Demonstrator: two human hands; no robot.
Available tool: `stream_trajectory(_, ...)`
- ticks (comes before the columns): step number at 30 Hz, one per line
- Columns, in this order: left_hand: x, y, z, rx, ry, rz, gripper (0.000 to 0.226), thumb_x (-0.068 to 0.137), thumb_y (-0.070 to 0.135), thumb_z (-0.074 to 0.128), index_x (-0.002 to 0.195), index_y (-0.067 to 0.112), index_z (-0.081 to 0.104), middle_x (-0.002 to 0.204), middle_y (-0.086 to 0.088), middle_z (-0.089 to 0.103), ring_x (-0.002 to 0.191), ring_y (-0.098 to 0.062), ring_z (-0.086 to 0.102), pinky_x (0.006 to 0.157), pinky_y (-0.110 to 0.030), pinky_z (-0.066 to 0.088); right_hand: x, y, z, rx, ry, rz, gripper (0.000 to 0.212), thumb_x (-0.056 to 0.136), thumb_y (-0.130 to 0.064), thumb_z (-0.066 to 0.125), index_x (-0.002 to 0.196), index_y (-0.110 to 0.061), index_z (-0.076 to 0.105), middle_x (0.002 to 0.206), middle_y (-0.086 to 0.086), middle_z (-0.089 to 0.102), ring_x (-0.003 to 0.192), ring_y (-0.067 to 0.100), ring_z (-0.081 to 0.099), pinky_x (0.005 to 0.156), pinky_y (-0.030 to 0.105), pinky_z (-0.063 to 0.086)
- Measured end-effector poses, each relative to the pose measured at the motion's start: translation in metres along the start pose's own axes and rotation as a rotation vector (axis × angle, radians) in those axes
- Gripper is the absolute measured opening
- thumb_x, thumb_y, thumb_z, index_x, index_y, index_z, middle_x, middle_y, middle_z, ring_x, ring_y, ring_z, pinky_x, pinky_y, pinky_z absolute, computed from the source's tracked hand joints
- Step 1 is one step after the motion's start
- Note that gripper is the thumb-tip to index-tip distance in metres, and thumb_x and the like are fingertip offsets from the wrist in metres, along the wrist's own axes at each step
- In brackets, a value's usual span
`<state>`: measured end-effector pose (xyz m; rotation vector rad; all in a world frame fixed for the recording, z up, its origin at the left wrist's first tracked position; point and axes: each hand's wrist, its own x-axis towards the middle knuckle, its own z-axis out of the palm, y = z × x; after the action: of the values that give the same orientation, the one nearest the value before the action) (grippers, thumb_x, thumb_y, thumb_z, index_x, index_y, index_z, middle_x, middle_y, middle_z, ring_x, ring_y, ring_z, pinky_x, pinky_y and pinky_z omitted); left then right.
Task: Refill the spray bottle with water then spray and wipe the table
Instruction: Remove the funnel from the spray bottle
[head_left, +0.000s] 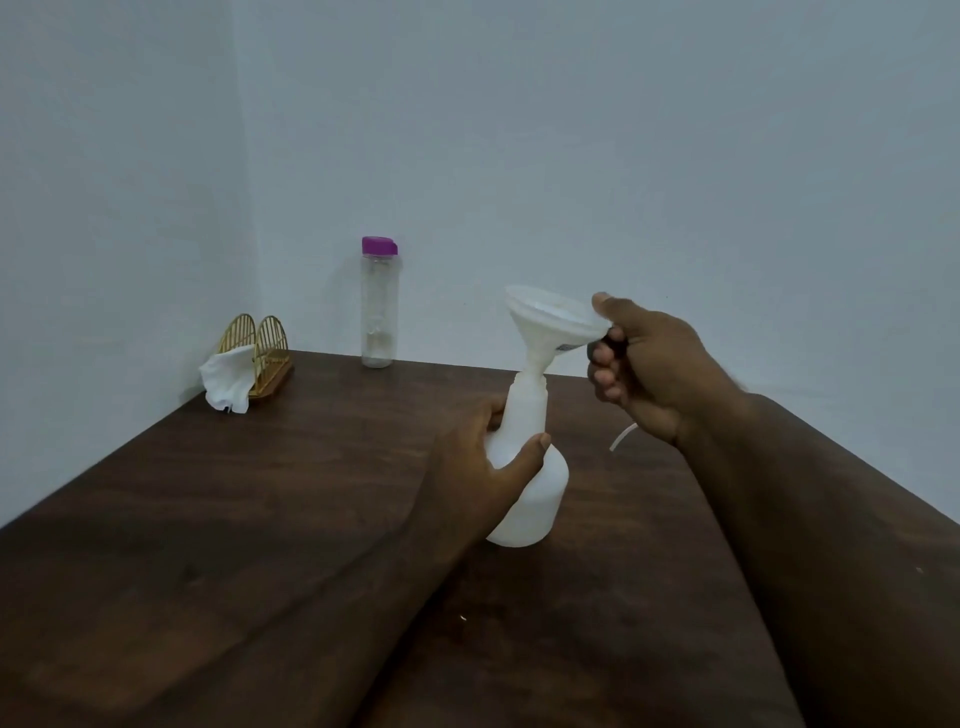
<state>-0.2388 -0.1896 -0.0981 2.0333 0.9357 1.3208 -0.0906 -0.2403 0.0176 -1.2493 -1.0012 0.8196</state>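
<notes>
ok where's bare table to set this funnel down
The widest bare wood is the left part of the table, between the napkin holder, its cloth and the left hand on the spray bottle. A smaller strip lies between the water bottle and the spray bottle. Crowded right of the spray bottle: the right hand holds the funnel there, near a white tube.

Light is dim, cool and even, its source out of view; the wall (571, 130) reads flat blue-grey, a shade paler left of the room corner. Shadows are soft and faint, only a vague darkening on the worktop (260, 493) around the base of the spray bottle (530, 483). The bottle and the funnel (550, 322) look washed out, with little surface detail. Glare is limited to a dull sheen on the wood at lower left. The whole picture is soft; the forearms (857, 571) nearest the lens are blurred, and the worktop's edges splay outward with wide-angle distortion.
</notes>
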Motion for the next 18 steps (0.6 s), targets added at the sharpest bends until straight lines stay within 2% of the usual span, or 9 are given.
stream_trajectory(3,0.000,0.000,-0.001,-0.010,0.004,0.001,0.049,0.083,0.045,0.068,0.125,0.025,0.054,0.103,0.023,0.054,0.088,0.017,0.051,0.070,-0.001,0.040,0.001,0.007,0.003,-0.050,0.002,-0.029,0.042,0.100,-0.029,0.052,0.062,-0.016,0.040,0.048,0.000,0.046,0.042,0.015,0.041,0.041,0.025,0.034)
stream_trajectory(9,-0.003,0.002,-0.001,0.006,-0.003,0.002,0.052,0.083,0.046,0.068,0.128,0.023,0.053,0.107,0.020,0.051,0.086,0.015,0.048,0.067,0.001,0.036,0.000,0.005,0.001,0.030,-0.020,-0.080,0.044,0.100,-0.030,0.053,0.059,-0.017,0.040,0.048,0.000,0.043,0.042,0.014,0.040,0.041,0.023,0.033)
stream_trajectory(13,-0.005,0.003,-0.002,-0.003,-0.015,0.000,0.053,0.084,0.044,0.068,0.130,0.021,0.052,0.114,0.015,0.055,0.090,0.005,0.050,0.070,-0.001,0.034,-0.002,0.008,0.000,0.011,-0.040,-0.057,0.044,0.100,-0.031,0.052,0.060,-0.018,0.039,0.049,0.000,0.042,0.043,0.016,0.039,0.041,0.024,0.033)
stream_trajectory(18,-0.010,0.000,-0.004,-0.012,-0.019,-0.003,0.054,0.084,0.044,0.068,0.130,0.022,0.052,0.116,0.013,0.057,0.089,0.007,0.052,0.072,-0.003,0.035,-0.006,0.018,0.003,0.057,-0.021,-0.053,0.044,0.100,-0.032,0.051,0.060,-0.018,0.038,0.047,0.000,0.041,0.041,0.016,0.039,0.042,0.024,0.033)
